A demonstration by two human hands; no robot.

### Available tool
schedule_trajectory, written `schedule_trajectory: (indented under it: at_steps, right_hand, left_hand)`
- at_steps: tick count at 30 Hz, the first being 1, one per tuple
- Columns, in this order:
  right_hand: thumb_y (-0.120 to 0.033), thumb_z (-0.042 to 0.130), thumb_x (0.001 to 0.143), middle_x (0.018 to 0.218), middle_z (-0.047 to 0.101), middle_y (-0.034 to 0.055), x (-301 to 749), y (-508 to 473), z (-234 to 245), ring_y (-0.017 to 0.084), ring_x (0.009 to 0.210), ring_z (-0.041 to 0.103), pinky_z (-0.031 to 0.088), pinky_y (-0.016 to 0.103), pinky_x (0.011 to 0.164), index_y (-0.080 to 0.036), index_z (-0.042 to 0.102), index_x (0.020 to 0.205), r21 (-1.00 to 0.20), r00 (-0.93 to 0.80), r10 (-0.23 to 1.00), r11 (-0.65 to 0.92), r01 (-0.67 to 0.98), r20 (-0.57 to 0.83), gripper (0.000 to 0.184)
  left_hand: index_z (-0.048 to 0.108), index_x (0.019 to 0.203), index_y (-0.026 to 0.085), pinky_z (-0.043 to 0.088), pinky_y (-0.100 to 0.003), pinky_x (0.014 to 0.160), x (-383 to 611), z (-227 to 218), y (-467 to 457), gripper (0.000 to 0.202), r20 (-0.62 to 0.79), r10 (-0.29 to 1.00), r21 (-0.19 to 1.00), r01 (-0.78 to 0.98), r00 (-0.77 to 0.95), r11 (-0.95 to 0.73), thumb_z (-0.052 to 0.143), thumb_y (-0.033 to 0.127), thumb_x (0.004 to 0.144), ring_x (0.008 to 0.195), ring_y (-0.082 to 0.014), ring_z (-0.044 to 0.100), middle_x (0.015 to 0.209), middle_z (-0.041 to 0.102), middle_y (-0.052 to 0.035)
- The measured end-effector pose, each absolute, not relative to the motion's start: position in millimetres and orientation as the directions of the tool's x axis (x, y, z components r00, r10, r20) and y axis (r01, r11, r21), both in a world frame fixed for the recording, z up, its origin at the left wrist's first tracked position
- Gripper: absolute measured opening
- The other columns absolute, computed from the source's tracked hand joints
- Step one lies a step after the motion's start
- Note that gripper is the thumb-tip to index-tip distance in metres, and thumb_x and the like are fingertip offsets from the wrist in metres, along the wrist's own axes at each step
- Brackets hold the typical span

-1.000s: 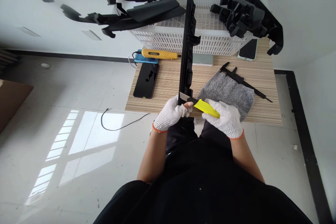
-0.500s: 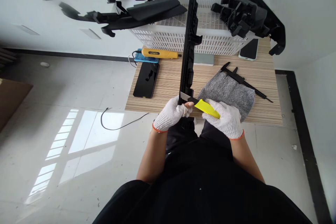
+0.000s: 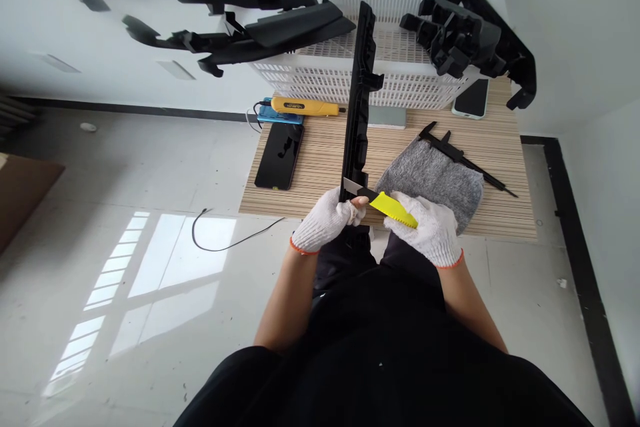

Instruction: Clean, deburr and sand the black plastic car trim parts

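Note:
A long black plastic trim part (image 3: 358,107) runs from near my lap up over the table to the basket's front. My left hand (image 3: 325,219), in a white knitted glove with a bare thumb tip, is closed around its near end. In my gloved right hand (image 3: 429,227) is a yellow utility knife (image 3: 393,208), gripped by the handle. Its blade points left and lies against the trim part's edge, just above my left thumb. Beneath and beside the right hand a grey cloth (image 3: 430,173) is spread, with a black caliper (image 3: 463,157) along its far edge.
A white plastic basket (image 3: 310,85) at the back holds several black trim parts (image 3: 280,30), which jut out left and right. On the wood-grain table (image 3: 320,160) lie a dark phone (image 3: 279,155), a yellow power tool (image 3: 305,107), a grey block (image 3: 387,117) and another phone (image 3: 471,99).
The view has shifted slightly, so the basket and table sit a little lower. Both hands keep their grips, and the blade stays at nearly the same spot on the trim part.

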State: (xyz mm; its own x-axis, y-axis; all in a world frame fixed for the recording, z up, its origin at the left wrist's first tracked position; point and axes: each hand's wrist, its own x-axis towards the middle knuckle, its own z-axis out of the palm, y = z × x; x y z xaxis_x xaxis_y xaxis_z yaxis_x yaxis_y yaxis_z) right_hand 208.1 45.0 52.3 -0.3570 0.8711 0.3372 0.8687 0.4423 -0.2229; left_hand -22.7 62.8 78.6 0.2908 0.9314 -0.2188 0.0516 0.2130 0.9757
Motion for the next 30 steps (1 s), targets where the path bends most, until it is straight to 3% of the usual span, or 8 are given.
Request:
schedule_trajectory:
  at_steps: [7,17,25,30]
  right_hand:
    - [-0.067,0.058,0.095,0.079,0.076,0.0029,208,45,52,0.016,0.059,0.066,0.041,0.030,0.058,-0.024,0.076,0.130,-0.224,-0.347,0.874,0.433,0.873,0.340,0.059]
    - [-0.061,0.066,0.093,0.086,0.079,0.0030,212,45,49,0.015,0.063,0.070,0.046,0.029,0.062,-0.024,0.077,0.127,-0.278,-0.351,0.838,0.486,0.829,0.418,0.051]
    - [-0.069,0.059,0.094,0.089,0.079,0.0064,212,45,54,0.022,0.071,0.073,0.050,0.032,0.067,-0.028,0.075,0.132,-0.350,-0.352,0.901,0.425,0.835,0.254,0.058]
    - [-0.070,0.060,0.093,0.089,0.079,0.0051,212,46,53,0.022,0.071,0.074,0.050,0.033,0.067,-0.028,0.074,0.133,-0.361,-0.344,0.906,0.415,0.835,0.245,0.060]
  left_hand:
    - [0.048,0.077,0.021,0.036,-0.028,0.058,-22,77,63,0.026,-0.200,0.929,0.980,0.076,0.313,0.185,0.057,0.041,0.090,0.055,-0.0105,0.042,0.056,0.050,0.0033]
    - [0.047,0.063,0.020,0.037,-0.027,0.053,-23,91,65,0.041,-0.248,0.918,0.968,0.115,0.308,0.222,0.066,0.047,0.087,0.052,-0.0099,0.042,0.055,0.051,0.0002]
    - [0.054,0.072,0.019,0.040,-0.026,0.051,-27,87,65,0.043,-0.294,0.898,0.955,0.140,0.328,0.262,0.071,0.057,0.084,0.052,-0.0100,0.044,0.058,0.055,-0.0006]
    - [0.054,0.079,0.019,0.040,-0.025,0.050,-27,80,65,0.045,-0.274,0.910,0.960,0.147,0.310,0.239,0.068,0.061,0.086,0.052,-0.0109,0.048,0.060,0.058,-0.0013]
